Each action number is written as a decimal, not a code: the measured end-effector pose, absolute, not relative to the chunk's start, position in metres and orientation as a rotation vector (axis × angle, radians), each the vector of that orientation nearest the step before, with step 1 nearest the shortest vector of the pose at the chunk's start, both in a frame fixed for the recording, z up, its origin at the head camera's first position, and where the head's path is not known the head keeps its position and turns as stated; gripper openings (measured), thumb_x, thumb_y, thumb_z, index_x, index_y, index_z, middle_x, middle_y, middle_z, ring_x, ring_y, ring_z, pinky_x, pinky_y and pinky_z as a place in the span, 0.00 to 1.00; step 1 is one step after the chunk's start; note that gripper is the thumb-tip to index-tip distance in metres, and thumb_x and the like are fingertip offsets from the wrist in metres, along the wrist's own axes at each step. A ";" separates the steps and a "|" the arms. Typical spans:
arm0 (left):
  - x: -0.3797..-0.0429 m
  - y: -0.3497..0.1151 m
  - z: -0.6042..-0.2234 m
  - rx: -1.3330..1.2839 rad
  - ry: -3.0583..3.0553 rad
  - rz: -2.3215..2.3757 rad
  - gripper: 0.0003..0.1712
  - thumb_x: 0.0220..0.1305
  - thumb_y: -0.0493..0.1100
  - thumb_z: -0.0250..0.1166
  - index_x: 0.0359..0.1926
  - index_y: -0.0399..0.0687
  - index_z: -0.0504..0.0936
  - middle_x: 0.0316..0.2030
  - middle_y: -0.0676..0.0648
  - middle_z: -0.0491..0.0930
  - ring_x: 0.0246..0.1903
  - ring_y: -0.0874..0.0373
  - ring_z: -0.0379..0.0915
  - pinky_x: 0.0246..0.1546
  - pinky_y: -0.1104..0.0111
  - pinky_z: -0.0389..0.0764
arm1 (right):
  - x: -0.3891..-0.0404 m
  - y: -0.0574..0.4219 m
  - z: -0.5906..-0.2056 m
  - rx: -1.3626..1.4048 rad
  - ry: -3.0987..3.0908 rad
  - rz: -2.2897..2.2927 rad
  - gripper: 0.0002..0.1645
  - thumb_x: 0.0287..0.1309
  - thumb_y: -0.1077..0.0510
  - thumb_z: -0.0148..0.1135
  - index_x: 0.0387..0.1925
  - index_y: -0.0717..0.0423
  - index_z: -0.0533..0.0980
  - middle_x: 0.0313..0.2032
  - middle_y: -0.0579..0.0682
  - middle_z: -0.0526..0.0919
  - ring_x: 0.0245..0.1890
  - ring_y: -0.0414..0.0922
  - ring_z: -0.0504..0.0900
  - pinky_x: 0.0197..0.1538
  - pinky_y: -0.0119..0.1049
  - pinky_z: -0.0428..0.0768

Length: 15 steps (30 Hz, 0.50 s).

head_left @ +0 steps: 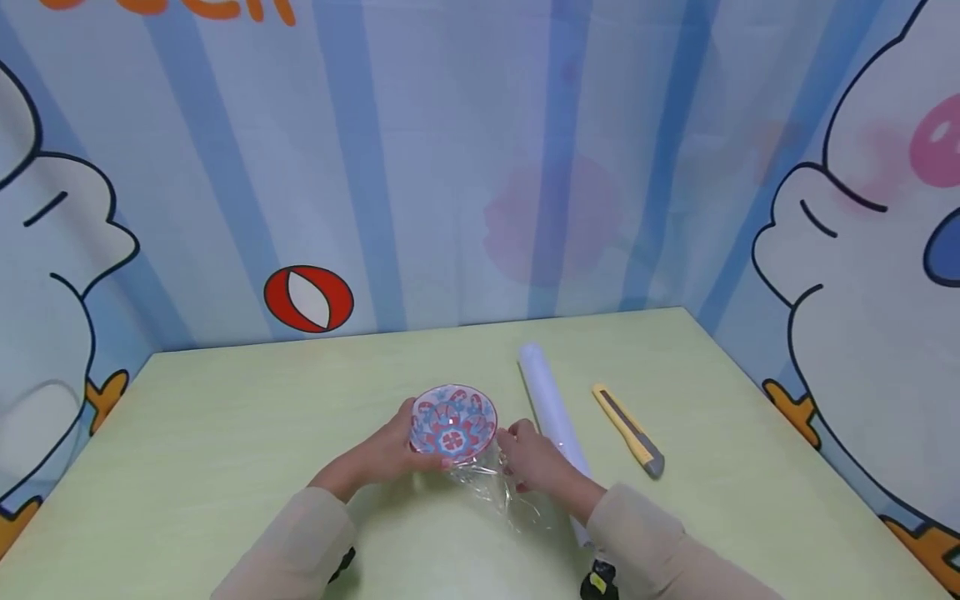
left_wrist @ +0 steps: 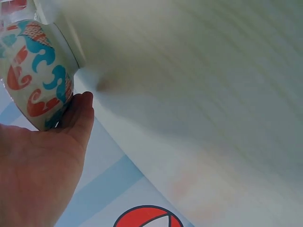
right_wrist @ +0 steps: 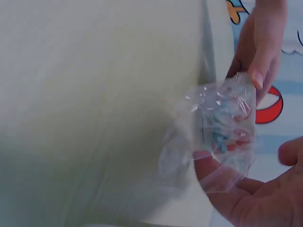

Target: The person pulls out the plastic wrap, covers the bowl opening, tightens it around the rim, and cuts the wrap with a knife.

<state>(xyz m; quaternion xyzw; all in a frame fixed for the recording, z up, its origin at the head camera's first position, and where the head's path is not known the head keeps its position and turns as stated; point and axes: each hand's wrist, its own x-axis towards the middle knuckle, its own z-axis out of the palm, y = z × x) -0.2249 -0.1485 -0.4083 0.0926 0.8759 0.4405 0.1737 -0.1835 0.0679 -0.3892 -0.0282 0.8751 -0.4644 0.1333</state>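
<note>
A small bowl [head_left: 453,423] with a red and blue pattern is tilted so that its inside faces the head camera. My left hand [head_left: 384,454] holds it by the left side, thumb at the near rim and fingers behind. Clear plastic film [right_wrist: 179,153] wraps the bowl's outside and hangs crumpled below its right side. At the bowl's right edge, my right hand [head_left: 534,458] has its fingers curled at this film. In the right wrist view, its fingers show through the plastic, with the thumb standing apart. The left wrist view shows the bowl's patterned outer wall [left_wrist: 40,75].
A long white roll [head_left: 553,408] lies on the pale green table [head_left: 247,417], just beyond my right hand and partly under that forearm. Further right lies a yellow box cutter [head_left: 628,429]. A printed curtain [head_left: 457,167] stands behind the table.
</note>
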 end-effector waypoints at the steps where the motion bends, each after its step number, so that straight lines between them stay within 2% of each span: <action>1: -0.225 -0.149 -0.408 0.270 2.484 1.250 0.58 0.44 0.55 0.73 0.68 0.49 0.45 0.64 0.47 0.58 0.65 0.50 0.53 0.63 0.47 0.61 | -0.179 0.067 -0.390 -0.139 2.615 -1.252 0.29 0.65 0.48 0.45 0.55 0.70 0.59 0.36 0.58 0.79 0.31 0.47 0.78 0.31 0.40 0.79; 4: -0.224 -0.150 -0.407 0.273 2.490 1.242 0.57 0.43 0.55 0.73 0.67 0.49 0.47 0.63 0.48 0.59 0.64 0.51 0.54 0.63 0.46 0.61 | -0.164 0.065 -0.391 -0.295 2.792 -0.936 0.42 0.58 0.43 0.54 0.58 0.71 0.54 0.37 0.60 0.79 0.27 0.48 0.78 0.30 0.41 0.76; 6: -0.224 -0.150 -0.406 0.265 2.494 1.229 0.57 0.43 0.56 0.73 0.67 0.50 0.47 0.63 0.48 0.59 0.64 0.51 0.54 0.63 0.46 0.61 | -0.156 0.061 -0.394 -0.404 2.874 -0.759 0.44 0.53 0.43 0.59 0.57 0.71 0.55 0.37 0.60 0.78 0.23 0.47 0.76 0.26 0.40 0.74; 10: -0.224 -0.149 -0.405 0.263 2.490 1.227 0.58 0.43 0.55 0.73 0.68 0.49 0.46 0.63 0.48 0.59 0.64 0.51 0.54 0.63 0.47 0.61 | -0.148 0.055 -0.398 -0.538 2.996 -0.500 0.32 0.50 0.49 0.63 0.47 0.66 0.62 0.32 0.54 0.71 0.18 0.44 0.70 0.18 0.37 0.69; 13: -0.224 -0.149 -0.405 0.264 2.481 1.234 0.59 0.43 0.55 0.73 0.68 0.49 0.45 0.64 0.48 0.58 0.64 0.51 0.54 0.62 0.48 0.62 | -0.150 0.052 -0.402 -0.622 3.085 -0.329 0.20 0.53 0.55 0.62 0.40 0.62 0.65 0.28 0.51 0.68 0.16 0.42 0.67 0.15 0.34 0.65; 15: -0.225 -0.149 -0.405 0.259 2.479 1.232 0.59 0.43 0.55 0.73 0.69 0.49 0.45 0.64 0.48 0.58 0.65 0.51 0.54 0.62 0.48 0.62 | -0.154 0.052 -0.403 -0.651 3.113 -0.287 0.16 0.54 0.58 0.60 0.39 0.60 0.65 0.26 0.50 0.69 0.16 0.42 0.67 0.15 0.33 0.65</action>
